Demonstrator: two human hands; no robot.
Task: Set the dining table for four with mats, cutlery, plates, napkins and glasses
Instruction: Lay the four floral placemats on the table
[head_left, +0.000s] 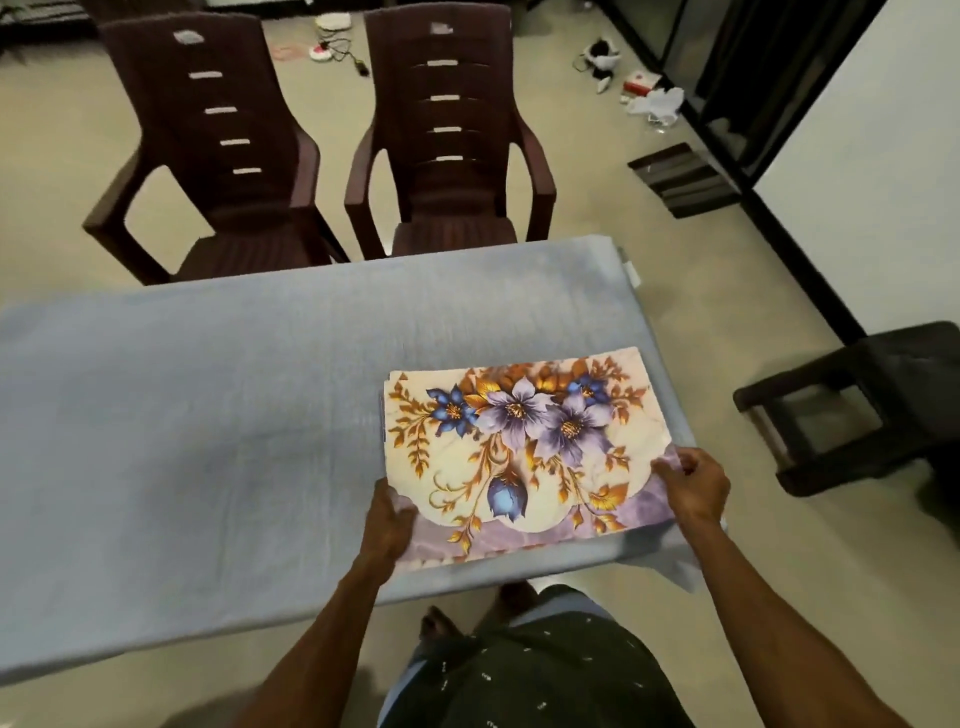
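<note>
Item: stack of floral mats (519, 441), rectangular, lying flat on the near right part of the table (208, 415), close to its near edge and its right end. Top mat has a cream, marbled ground with a scalloped lower border in pale mauve. Print: two large lilac blossoms at centre, smaller deep blue blossoms to either side, one blue bud hanging below, all set among orange-gold leaves and curling tendrils. Edges of further mats show slightly offset along the left and far sides; their number cannot be told.

Handling: left hand (389, 519) grips the near left corner, fingers curled around the edge. Right hand (693, 486) pinches the near right corner, thumb on top, fingers curled at the edge.

Support: table covered by a pale blue cloth that hangs over the near right corner.

Surroundings: two dark brown plastic chairs (441, 145) stand side by side at the far side of the table, facing it. A third dark chair (857, 405) stands off the right end, well apart from the table. Beige floor beyond, with small scattered clutter (644, 88) near a dark-framed partition
</note>
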